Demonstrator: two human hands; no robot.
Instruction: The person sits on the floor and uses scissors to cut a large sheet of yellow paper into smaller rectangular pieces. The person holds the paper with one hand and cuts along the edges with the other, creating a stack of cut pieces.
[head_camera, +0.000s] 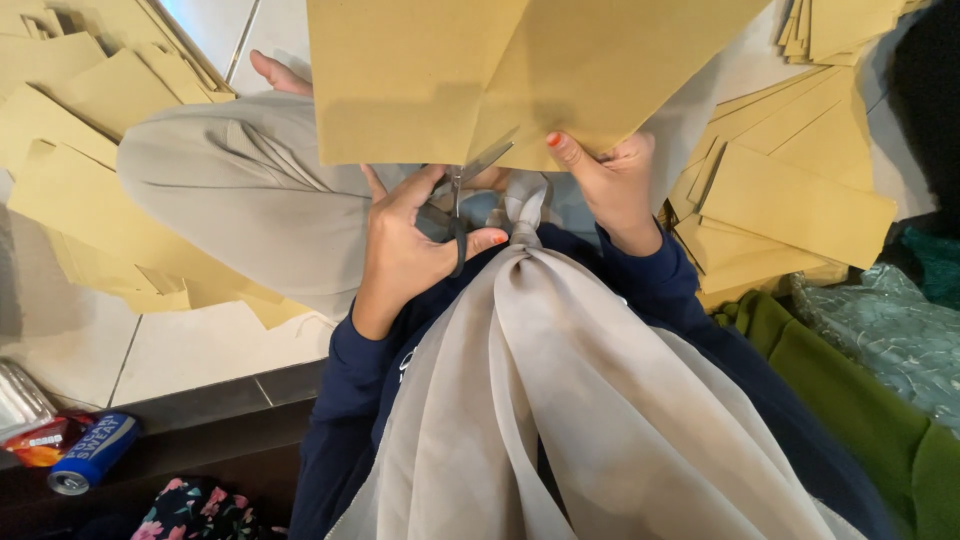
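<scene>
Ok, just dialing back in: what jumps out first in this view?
The big sheet of brown paper fills the top centre, held at its lower edge by the right hand while the left hand works black-handled scissors into it. Stacks of cut brown pieces lie on the floor at right, with more spread at left. A pale grey scarf hangs down the lower centre.
</scene>
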